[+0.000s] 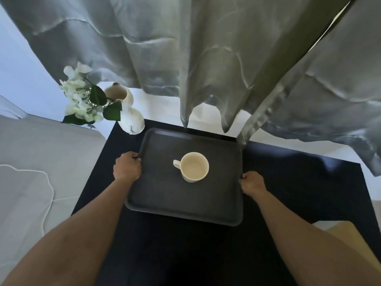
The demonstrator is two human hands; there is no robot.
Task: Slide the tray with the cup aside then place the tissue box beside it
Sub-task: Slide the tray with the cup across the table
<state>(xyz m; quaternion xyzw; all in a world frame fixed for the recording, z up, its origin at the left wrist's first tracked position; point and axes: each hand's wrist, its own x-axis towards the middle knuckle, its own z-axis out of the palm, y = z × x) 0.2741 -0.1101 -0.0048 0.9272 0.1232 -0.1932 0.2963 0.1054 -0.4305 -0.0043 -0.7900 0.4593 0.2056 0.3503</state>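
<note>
A dark grey rectangular tray (165,205) lies on the black table (299,182), left of the table's middle. A cream cup (194,166) stands upright and empty near the tray's centre, its handle pointing left. My left hand (127,167) grips the tray's left rim, fingers curled over the edge. On the opposite rim, my right hand (251,183) holds on the same way. No tissue box is clearly in view; a tan object (348,238) at the table's lower right corner is partly hidden by my right forearm.
A white vase (131,118) with white flowers (79,96) and green leaves stands just beyond the tray's far left corner. Grey curtains (206,69) hang down to the tray's far edge. A grey bed or sofa (41,162) borders the table's left side.
</note>
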